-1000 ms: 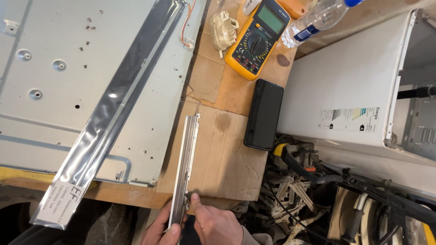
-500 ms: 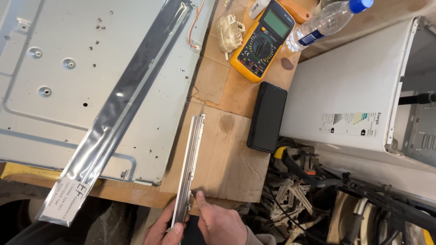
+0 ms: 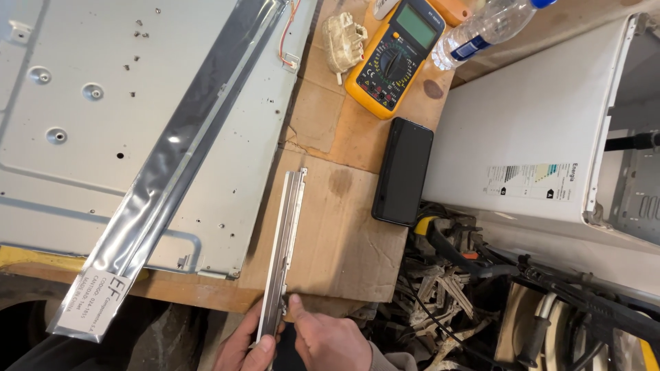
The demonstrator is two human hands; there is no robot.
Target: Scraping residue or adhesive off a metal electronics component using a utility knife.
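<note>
The left hand (image 3: 246,345) is clamped around the near end of a long metal strip (image 3: 285,240), which runs from the hands toward 12 o'clock across a cardboard sheet (image 3: 344,233) on the worktop (image 3: 206,292). The right hand (image 3: 323,340) pinches the strip's edge with its fingertips, as far as the low view shows. At 10 o'clock lies a silver foil sleeve (image 3: 172,158) on a metal panel (image 3: 82,137). A black phone (image 3: 403,172) rests at 2 o'clock, a yellow multimeter (image 3: 392,58) beyond it.

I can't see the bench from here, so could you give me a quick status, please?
Left hand grips metal strip's near end. Right hand fingertips on it. Phone beside, apart.
</note>
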